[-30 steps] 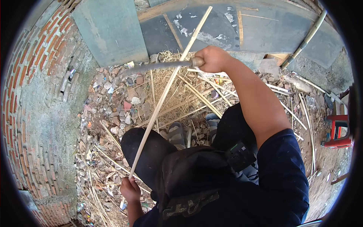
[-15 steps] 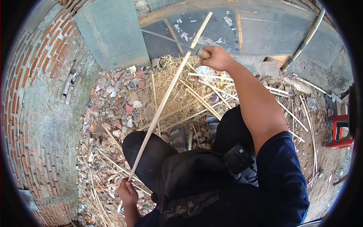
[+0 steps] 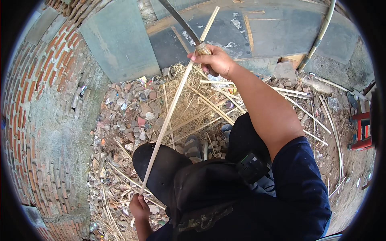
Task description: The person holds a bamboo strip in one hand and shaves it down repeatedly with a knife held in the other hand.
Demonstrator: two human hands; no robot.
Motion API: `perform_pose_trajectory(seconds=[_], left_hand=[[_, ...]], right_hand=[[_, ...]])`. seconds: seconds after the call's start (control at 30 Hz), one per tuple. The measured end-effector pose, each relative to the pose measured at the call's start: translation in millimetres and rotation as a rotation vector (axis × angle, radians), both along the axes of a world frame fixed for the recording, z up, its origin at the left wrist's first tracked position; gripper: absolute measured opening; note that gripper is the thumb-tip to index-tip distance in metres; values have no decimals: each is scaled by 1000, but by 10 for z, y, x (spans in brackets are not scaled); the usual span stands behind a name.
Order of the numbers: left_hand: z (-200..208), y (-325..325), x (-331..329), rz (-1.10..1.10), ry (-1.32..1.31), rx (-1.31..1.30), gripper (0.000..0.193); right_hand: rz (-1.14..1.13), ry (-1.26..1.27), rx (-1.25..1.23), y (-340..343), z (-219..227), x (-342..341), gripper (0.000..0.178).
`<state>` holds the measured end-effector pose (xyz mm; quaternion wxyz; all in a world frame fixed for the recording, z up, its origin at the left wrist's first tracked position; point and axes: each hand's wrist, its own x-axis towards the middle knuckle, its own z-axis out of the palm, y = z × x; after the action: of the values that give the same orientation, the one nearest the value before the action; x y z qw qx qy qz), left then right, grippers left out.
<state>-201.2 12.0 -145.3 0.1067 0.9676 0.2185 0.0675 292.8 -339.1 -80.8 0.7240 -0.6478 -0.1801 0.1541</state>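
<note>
A long pale bamboo strip slants from lower left to upper right across my left knee. My left hand is closed round its lower end. Up at the far part, my right hand grips the wooden handle of a machete, whose dark blade points up and to the left. The thumb side of that hand lies against the strip, just below the handle. The strip's far end shows beyond the handle. The fingers curled under the handle are partly hidden.
Curly bamboo shavings lie on the rubble ground in front of me, with several cut strips over them. A brick wall stands at left, grey-blue panels at the back. A red stool is at far right.
The machete blade has swung from pointing left to pointing up and left. My right hand has moved slightly left and come against the strip. My left hand still holds the lower end.
</note>
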Motion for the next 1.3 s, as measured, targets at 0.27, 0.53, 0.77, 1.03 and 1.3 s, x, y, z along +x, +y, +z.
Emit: perform_pose_trajectory(seconds=[0.27,0.53,0.77,1.03,1.3], left_hand=[[111,-68,186,-39,-73,-98,40],[189,-151,358,-36,140,-475,49],[73,-228,349,-31,7,-546,46],[-19,-305,291,-4,-3,-460,47],[-112,-265,332,-53,-45,-507,45]], right_hand=[[132,-49,101,33,206,-138,17],[187,-164,87,20,321,-258,26],[287,-238,-141,51,353,-322,28],[225,-709,-968,183,365,-430,27],[296,-823,-942,214,158,-420,18]])
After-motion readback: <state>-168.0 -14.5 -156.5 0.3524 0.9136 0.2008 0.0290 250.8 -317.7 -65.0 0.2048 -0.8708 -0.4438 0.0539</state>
